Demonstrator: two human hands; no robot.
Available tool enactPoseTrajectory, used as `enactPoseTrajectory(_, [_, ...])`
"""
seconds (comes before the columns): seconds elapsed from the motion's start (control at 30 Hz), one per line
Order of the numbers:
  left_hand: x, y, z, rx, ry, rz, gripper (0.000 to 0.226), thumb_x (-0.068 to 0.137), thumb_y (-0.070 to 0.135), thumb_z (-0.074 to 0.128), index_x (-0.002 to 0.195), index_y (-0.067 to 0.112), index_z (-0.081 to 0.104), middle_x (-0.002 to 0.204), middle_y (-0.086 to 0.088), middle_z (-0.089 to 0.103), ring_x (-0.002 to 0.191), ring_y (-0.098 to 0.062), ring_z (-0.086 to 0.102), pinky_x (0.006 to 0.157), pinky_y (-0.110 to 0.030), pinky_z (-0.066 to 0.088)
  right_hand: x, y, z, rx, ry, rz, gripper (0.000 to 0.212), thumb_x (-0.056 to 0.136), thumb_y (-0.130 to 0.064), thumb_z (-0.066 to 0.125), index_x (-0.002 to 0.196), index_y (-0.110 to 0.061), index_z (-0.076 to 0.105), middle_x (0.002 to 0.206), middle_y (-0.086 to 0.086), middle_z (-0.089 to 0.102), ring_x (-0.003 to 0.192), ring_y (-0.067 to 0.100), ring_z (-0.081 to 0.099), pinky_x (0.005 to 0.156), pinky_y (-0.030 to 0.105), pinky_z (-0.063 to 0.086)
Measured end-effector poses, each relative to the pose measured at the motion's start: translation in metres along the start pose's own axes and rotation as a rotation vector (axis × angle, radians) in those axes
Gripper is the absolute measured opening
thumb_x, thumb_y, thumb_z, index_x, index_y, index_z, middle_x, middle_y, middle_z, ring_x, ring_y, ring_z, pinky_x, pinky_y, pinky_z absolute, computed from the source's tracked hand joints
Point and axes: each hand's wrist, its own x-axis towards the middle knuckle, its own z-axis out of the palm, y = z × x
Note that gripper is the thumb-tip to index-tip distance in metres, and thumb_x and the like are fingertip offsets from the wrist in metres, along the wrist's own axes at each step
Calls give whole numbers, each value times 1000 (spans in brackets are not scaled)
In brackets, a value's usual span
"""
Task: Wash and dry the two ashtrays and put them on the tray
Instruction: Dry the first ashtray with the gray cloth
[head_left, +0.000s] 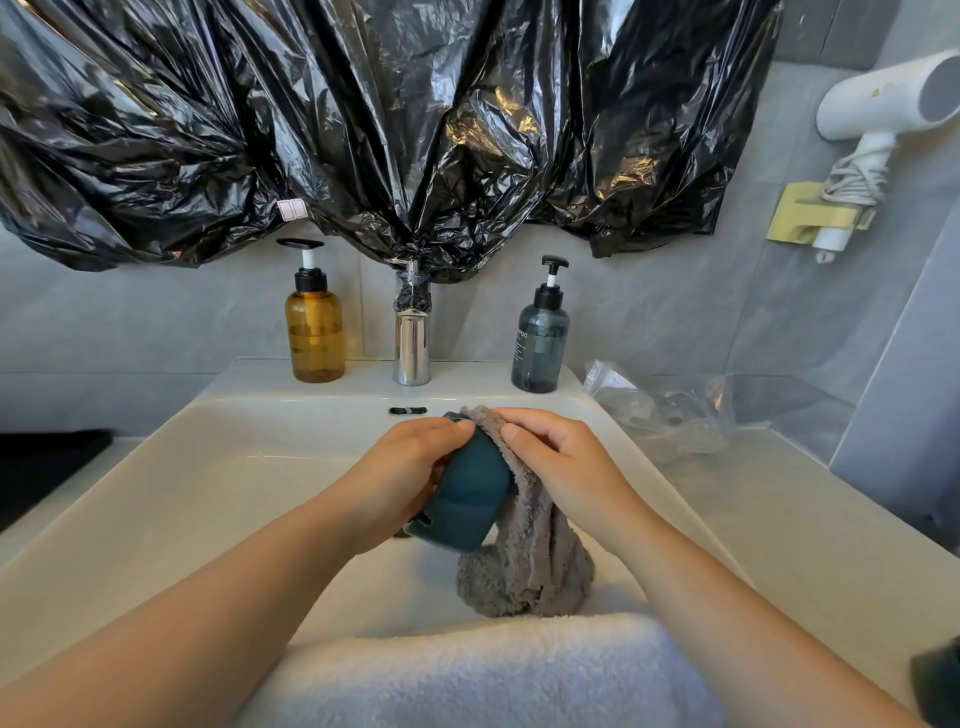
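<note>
Over the white sink (218, 467) I hold a dark teal ashtray (470, 493), tilted on its side with its underside toward me. My left hand (405, 473) grips it from the left. My right hand (561, 462) presses a grey fluffy cloth (530, 561) against the ashtray's right side and top rim; the rest of the cloth hangs down into the basin. A dark teal object (940, 686) shows at the bottom right edge of the counter, cut off by the frame. No tray can be made out.
A chrome tap (412, 343) stands behind the basin between an amber pump bottle (315, 332) and a dark blue-grey pump bottle (540, 338). Black plastic sheeting (389, 130) covers the wall above. Crumpled clear plastic (670, 410) lies on the right counter. A white towel (483, 670) drapes the front edge. A hairdryer (883, 98) hangs at right.
</note>
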Motion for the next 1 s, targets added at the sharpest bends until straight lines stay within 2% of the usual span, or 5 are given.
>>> enactPoseTrajectory(0.17, [2, -1, 0, 199, 94, 68, 18, 99, 23, 49, 97, 19, 67, 102, -12, 69, 104, -33, 62, 99, -51, 48, -3, 1, -4, -172, 108, -119, 32, 96, -25, 56, 128, -26, 63, 127, -12, 64, 119, 2, 55, 105, 30, 46])
enactPoseTrajectory(0.3, [-4, -2, -1, 261, 20, 149, 19, 99, 14, 47, 100, 17, 66, 93, -4, 72, 88, -19, 65, 81, -33, 53, -3, -6, -1, -338, 120, -218, 34, 98, -30, 52, 132, -29, 59, 132, -13, 60, 125, 4, 48, 107, 25, 38])
enactPoseTrajectory(0.5, [-4, -4, -1, 292, 39, 139, 20, 100, 14, 46, 99, 19, 65, 91, -4, 70, 81, -17, 60, 74, -28, 45, 0, 3, -5, -207, 113, -13, 33, 102, -35, 41, 112, -22, 70, 107, -5, 71, 100, 9, 63, 96, 38, 50])
enactPoseTrajectory(0.77, [-2, -1, -2, 314, 11, 160, 22, 100, 14, 45, 103, 19, 66, 98, 2, 71, 93, -14, 65, 81, -26, 49, -4, -10, 2, -440, 46, -247, 39, 99, -29, 49, 138, -29, 51, 136, -17, 54, 123, 0, 44, 97, 7, 28])
enactPoseTrajectory(1.0, [-4, -4, -5, 335, 0, 197, 20, 100, 12, 46, 103, 16, 65, 99, -4, 71, 95, -21, 64, 86, -32, 49, 4, 7, -8, -80, 71, 128, 33, 101, -43, 40, 120, -30, 63, 116, -9, 65, 112, 11, 57, 104, 37, 44])
